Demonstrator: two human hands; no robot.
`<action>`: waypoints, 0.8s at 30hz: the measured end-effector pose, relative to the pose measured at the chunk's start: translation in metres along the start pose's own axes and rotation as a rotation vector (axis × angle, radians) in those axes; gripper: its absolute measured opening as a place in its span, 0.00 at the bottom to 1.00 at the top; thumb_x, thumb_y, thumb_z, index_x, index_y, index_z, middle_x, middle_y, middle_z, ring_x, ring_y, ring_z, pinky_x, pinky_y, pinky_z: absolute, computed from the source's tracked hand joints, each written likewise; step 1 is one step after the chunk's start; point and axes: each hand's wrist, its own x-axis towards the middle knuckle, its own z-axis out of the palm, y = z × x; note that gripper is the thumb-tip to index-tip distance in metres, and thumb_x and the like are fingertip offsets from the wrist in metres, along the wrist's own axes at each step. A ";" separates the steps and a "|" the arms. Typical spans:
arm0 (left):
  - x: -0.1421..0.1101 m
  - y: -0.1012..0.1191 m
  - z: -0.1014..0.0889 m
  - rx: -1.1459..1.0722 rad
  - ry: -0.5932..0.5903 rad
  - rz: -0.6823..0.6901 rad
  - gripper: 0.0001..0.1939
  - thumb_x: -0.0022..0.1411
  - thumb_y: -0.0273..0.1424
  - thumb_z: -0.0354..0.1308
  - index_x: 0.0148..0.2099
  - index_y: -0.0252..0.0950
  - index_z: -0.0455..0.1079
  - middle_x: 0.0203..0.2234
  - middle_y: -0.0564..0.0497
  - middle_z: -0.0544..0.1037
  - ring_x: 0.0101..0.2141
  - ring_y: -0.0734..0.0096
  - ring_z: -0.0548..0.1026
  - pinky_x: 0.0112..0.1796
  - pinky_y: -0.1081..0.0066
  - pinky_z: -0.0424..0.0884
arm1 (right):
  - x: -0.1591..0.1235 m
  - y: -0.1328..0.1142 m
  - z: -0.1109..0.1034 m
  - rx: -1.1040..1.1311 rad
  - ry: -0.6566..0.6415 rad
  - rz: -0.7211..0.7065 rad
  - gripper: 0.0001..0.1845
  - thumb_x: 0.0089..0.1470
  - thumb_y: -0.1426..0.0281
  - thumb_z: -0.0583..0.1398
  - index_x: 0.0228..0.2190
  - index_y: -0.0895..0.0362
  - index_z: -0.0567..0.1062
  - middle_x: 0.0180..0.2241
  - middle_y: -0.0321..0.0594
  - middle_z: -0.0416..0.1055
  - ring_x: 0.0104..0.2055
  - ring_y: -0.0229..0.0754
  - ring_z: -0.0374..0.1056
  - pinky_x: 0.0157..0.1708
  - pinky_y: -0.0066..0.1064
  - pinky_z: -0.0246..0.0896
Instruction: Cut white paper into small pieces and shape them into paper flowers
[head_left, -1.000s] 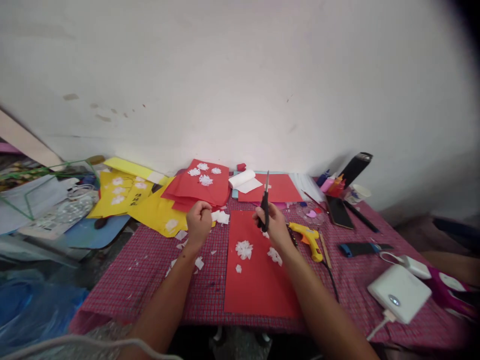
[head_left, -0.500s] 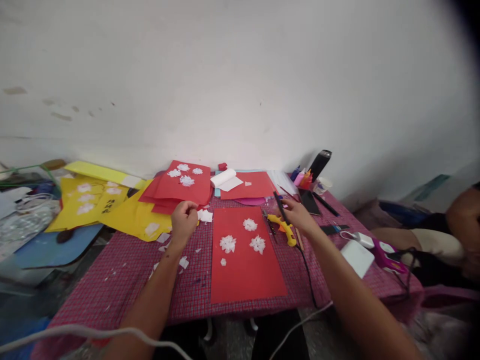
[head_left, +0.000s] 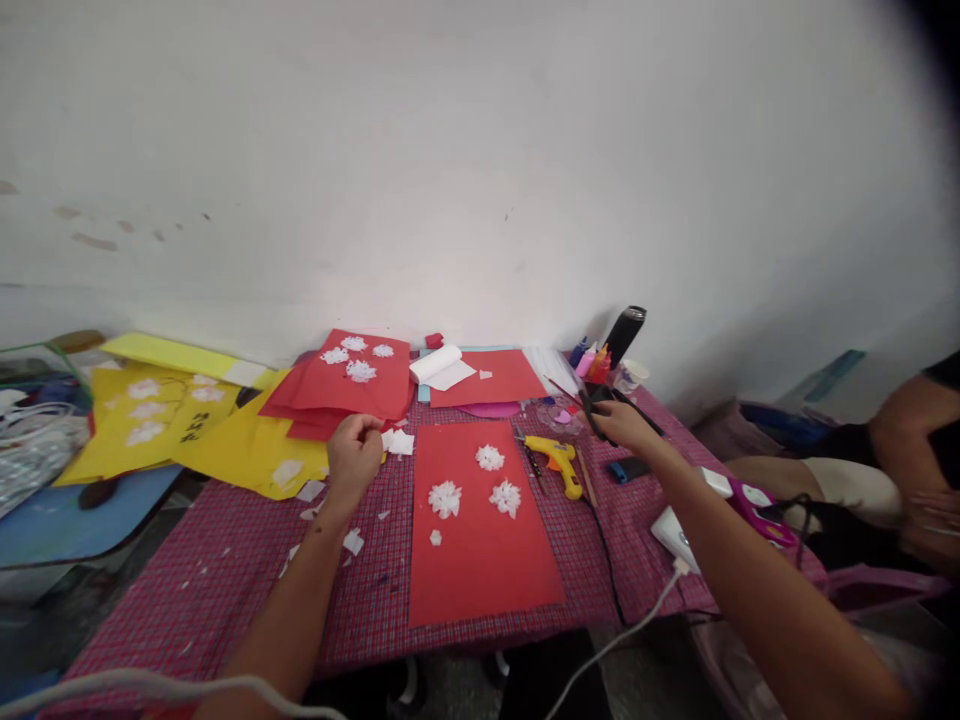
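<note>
My left hand [head_left: 355, 458] is closed, fingers curled inward, beside small white paper pieces [head_left: 398, 441]; whatever it may hold is hidden. To the right, my right hand [head_left: 624, 422] grips a slim black object [head_left: 592, 418], partly covered by the fingers, above the table's far right side. Between my arms lies a red sheet [head_left: 487, 570] bearing three white paper flowers, one of them this ruffled flower [head_left: 445, 499]. A small white blossom piece [head_left: 436, 538] sits below them. The yellow glue gun [head_left: 555, 453] rests at the sheet's right edge, nearer my right hand.
Stacked red sheets [head_left: 300, 400] and yellow sheets [head_left: 247, 455] lie left. Behind are a white paper roll [head_left: 437, 362], paint bottles [head_left: 600, 366], a black flask [head_left: 625, 335] and a paper cup [head_left: 631, 375]. A white cable [head_left: 615, 648] crosses at right; another person sits there.
My right hand has moved right, away from the glue gun, with the black object. My left hand stays closed near the paper pieces. The view has shifted slightly right.
</note>
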 end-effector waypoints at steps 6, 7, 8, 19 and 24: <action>-0.001 -0.001 0.003 -0.023 -0.011 0.017 0.09 0.54 0.25 0.51 0.33 0.38 0.72 0.29 0.51 0.77 0.33 0.66 0.74 0.36 0.70 0.69 | 0.023 -0.027 0.028 -0.049 -0.135 -0.091 0.17 0.50 0.66 0.63 0.39 0.64 0.78 0.31 0.45 0.77 0.30 0.42 0.71 0.25 0.25 0.59; -0.001 -0.001 0.002 -0.027 -0.013 0.020 0.09 0.54 0.25 0.51 0.33 0.38 0.72 0.29 0.51 0.77 0.33 0.66 0.74 0.36 0.70 0.69 | 0.027 -0.034 0.035 -0.068 -0.153 -0.089 0.17 0.50 0.65 0.62 0.39 0.64 0.79 0.31 0.45 0.77 0.30 0.42 0.71 0.25 0.25 0.58; -0.001 0.000 0.002 -0.028 -0.013 0.024 0.08 0.54 0.25 0.51 0.33 0.38 0.72 0.29 0.51 0.77 0.33 0.66 0.74 0.36 0.70 0.69 | 0.032 -0.042 0.041 -0.093 -0.160 -0.081 0.17 0.51 0.64 0.61 0.38 0.64 0.79 0.30 0.46 0.77 0.29 0.42 0.71 0.24 0.26 0.58; -0.001 -0.002 0.001 -0.004 -0.017 0.007 0.08 0.54 0.26 0.50 0.32 0.38 0.72 0.29 0.51 0.77 0.33 0.66 0.74 0.35 0.70 0.68 | 0.051 -0.114 0.098 -0.399 -0.161 -0.082 0.19 0.46 0.65 0.63 0.39 0.64 0.79 0.39 0.59 0.77 0.41 0.54 0.74 0.35 0.32 0.62; 0.000 -0.001 0.001 -0.031 0.002 -0.001 0.09 0.54 0.26 0.50 0.33 0.38 0.71 0.29 0.51 0.77 0.33 0.67 0.74 0.37 0.70 0.69 | 0.063 -0.122 0.100 -0.501 -0.241 -0.082 0.21 0.36 0.68 0.67 0.37 0.63 0.80 0.37 0.56 0.78 0.41 0.55 0.73 0.37 0.34 0.64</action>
